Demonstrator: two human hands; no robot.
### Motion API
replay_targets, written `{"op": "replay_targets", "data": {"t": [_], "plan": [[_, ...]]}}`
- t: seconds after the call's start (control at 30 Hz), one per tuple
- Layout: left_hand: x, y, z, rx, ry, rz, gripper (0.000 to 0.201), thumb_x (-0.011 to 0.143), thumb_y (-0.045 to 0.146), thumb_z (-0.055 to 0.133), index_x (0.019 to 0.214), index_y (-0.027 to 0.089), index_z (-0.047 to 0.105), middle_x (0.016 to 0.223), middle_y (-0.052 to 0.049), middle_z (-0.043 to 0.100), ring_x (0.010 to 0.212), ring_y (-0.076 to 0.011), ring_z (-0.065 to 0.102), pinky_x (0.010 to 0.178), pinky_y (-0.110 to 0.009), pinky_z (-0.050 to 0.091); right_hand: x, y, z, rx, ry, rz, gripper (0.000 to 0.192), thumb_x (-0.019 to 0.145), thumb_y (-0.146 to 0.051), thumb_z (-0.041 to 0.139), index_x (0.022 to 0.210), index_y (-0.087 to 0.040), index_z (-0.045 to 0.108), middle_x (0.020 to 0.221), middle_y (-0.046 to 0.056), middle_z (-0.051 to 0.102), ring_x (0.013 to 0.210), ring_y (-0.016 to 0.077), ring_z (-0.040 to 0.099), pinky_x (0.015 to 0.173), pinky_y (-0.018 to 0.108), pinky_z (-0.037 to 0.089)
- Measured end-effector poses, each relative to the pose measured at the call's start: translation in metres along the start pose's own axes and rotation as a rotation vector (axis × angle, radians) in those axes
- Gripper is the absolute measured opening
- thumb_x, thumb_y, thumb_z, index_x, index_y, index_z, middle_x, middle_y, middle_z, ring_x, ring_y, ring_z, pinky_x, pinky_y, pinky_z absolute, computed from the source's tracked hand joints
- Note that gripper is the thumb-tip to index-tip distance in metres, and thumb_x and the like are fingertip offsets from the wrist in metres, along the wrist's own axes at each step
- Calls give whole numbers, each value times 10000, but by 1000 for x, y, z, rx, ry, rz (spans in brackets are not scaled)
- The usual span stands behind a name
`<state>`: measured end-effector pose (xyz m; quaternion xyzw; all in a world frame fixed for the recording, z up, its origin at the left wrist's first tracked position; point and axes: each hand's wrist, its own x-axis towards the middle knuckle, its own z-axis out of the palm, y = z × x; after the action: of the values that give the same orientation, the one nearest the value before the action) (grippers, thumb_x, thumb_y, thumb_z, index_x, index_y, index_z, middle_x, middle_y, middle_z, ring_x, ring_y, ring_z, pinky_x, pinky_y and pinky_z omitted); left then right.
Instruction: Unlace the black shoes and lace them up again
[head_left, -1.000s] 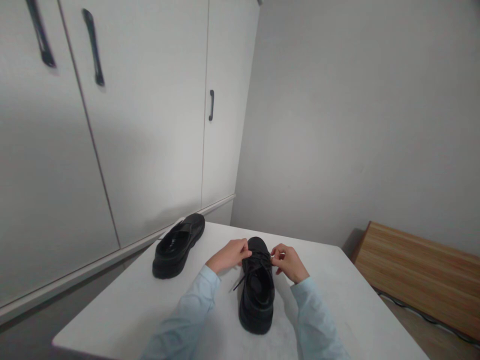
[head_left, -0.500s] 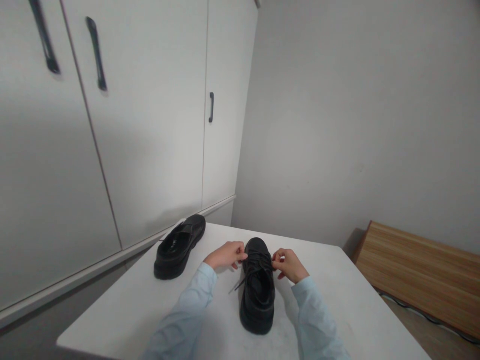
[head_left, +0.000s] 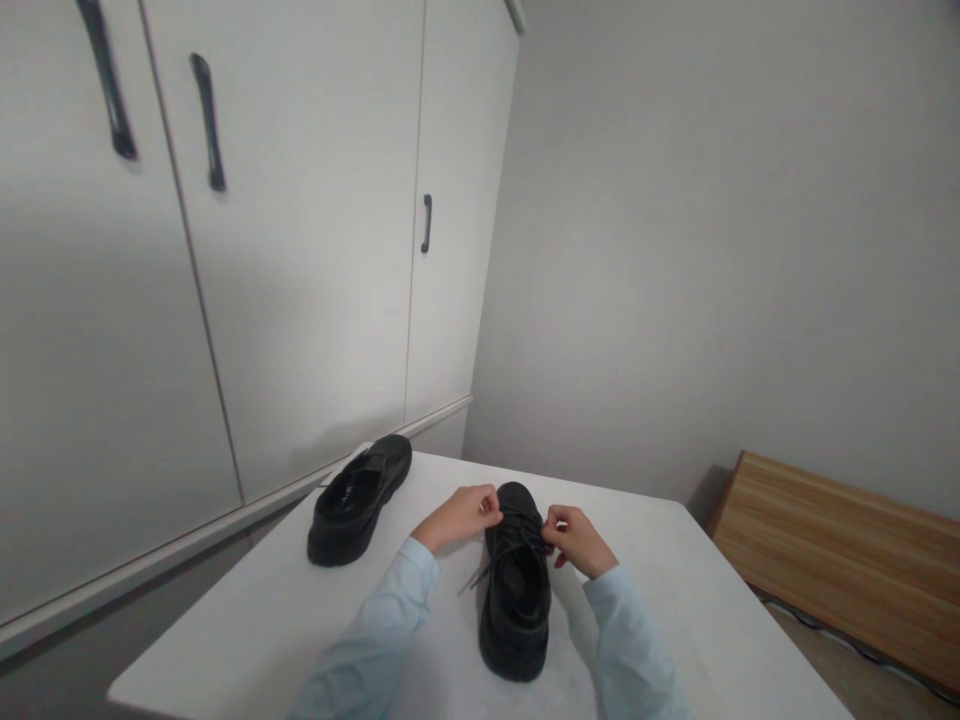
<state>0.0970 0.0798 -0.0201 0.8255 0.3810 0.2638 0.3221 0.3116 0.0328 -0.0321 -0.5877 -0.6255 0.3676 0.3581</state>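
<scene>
A black lace-up shoe [head_left: 516,610] stands on the white table [head_left: 675,610], toe pointing away from me. My left hand [head_left: 459,516] pinches a black lace at the shoe's left side near the toe. On the shoe's right side my right hand [head_left: 576,540] pinches the other lace. A loose lace end [head_left: 471,580] trails off to the left of the shoe. Both my arms wear light blue sleeves. A second black shoe [head_left: 358,498] lies apart at the table's far left.
White cupboard doors [head_left: 300,250] with dark handles fill the left. A grey wall [head_left: 712,250] stands behind the table. A low wooden bench [head_left: 840,560] sits on the floor at the right, with a cable beneath it.
Both hands stay on the laces and have drawn slightly closer together over the shoe's front. The view has tilted a little; neither shoe has moved.
</scene>
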Motion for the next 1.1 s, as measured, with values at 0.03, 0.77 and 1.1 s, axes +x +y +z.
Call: {"op": "replay_targets", "data": {"t": [0.03,0.77,1.1], "plan": [[-1,4,-1,-3,32,49,151,754,314,563,778,165,559,763,-3,586,687,-126,529,640,-236,423,0,0,0,-5,2,-1,147,616,-243,526,548,-194,406,476,-53,506,470,108,547,333,180,444],[-1,10,5,-35,-93,222,167,651,249,712,779,166,644,816,2,518,772,-138,516,655,-213,395,-42,-48,21,-610,220,-313,180,766,-292,611,629,-205,688,773,81,547,805,229,520,720,343,418],[-1,7,6,-66,-97,227,183,644,264,725,777,162,652,823,-4,518,768,-137,514,651,-218,408,-54,-60,36,-939,30,-66,268,848,-232,461,975,-221,697,1318,125,481,1221,318,399,969,501,331]]}}
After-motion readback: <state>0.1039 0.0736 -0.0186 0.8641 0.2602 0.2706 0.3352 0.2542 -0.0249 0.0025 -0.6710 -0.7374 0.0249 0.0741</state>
